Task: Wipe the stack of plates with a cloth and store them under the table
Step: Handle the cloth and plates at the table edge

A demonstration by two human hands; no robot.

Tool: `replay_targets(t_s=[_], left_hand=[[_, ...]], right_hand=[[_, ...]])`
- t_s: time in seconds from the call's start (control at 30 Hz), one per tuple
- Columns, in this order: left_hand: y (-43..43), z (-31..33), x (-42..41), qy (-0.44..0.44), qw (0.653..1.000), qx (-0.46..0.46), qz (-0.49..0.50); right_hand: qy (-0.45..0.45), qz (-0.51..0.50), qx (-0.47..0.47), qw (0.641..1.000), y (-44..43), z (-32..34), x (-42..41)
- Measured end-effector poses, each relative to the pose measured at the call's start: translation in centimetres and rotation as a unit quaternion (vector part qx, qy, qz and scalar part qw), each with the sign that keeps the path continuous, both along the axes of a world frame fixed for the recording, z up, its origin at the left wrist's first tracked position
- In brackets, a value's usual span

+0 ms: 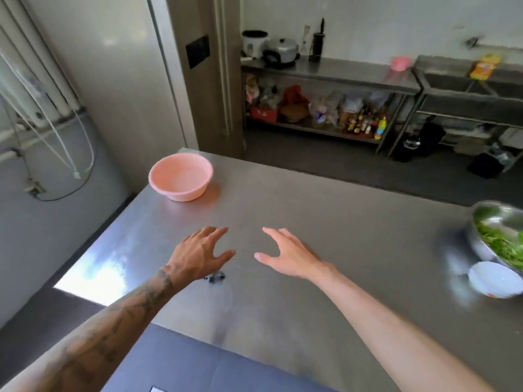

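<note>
The steel tabletop fills the middle of the view. At its 3 o'clock edge stands a metal bowl of greens, and at 10 o'clock a pink bowl that looks empty. Over the bare centre hover the two hands, the left hand at 9 o'clock of the right hand. They are near each other but apart, fingers spread and relaxed, gripping nothing. A small white bowl sits at 4 o'clock, just beside the metal one.

No stack of plates and no cloth is in sight, and the space under the tabletop is hidden. Whether the plates are already stored or not yet fetched cannot be told; with both hands free, no wiping is under way.
</note>
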State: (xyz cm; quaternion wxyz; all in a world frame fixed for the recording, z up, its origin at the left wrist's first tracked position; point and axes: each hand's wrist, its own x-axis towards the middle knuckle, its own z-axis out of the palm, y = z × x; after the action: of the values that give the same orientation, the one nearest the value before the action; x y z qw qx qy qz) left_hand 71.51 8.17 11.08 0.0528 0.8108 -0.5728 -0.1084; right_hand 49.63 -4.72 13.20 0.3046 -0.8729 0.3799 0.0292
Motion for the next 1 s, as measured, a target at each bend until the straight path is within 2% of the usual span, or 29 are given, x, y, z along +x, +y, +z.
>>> replay_targets(t_s=[0.13, 0.33, 0.43, 0.6, 0.8, 1.0], left_hand=[[0.6, -7.5, 6.3, 0.032, 0.998, 0.045, 0.04], [-0.3, -17.6, 10.0, 0.04, 0.99, 0.135, 0.024], [-1.0, -20.3, 9.8, 0.065, 0.991, 0.113, 0.04], [-1.8, -20.1, 8.2, 0.149, 0.988, 0.012, 0.05], [-4.5, -14.9, 1.3, 0.236, 0.97, -0.051, 0.038], [-8.0, -10.8, -9.8, 0.209, 0.976, -0.058, -0.016]], right_hand=[[0.035, 0.018, 0.048, 0.998, -0.2, -7.2, 8.5], [0.078, 0.051, 0.098, 0.991, 0.8, -17.2, 16.2], [0.08, 0.051, 0.111, 0.989, 0.9, -20.0, 17.3], [0.045, 0.041, 0.105, 0.993, 0.4, -20.7, 16.4], [-0.036, -0.036, 0.09, 0.995, -1.7, -18.1, 10.0], [-0.087, -0.056, 0.05, 0.993, -4.8, -14.5, -2.1]])
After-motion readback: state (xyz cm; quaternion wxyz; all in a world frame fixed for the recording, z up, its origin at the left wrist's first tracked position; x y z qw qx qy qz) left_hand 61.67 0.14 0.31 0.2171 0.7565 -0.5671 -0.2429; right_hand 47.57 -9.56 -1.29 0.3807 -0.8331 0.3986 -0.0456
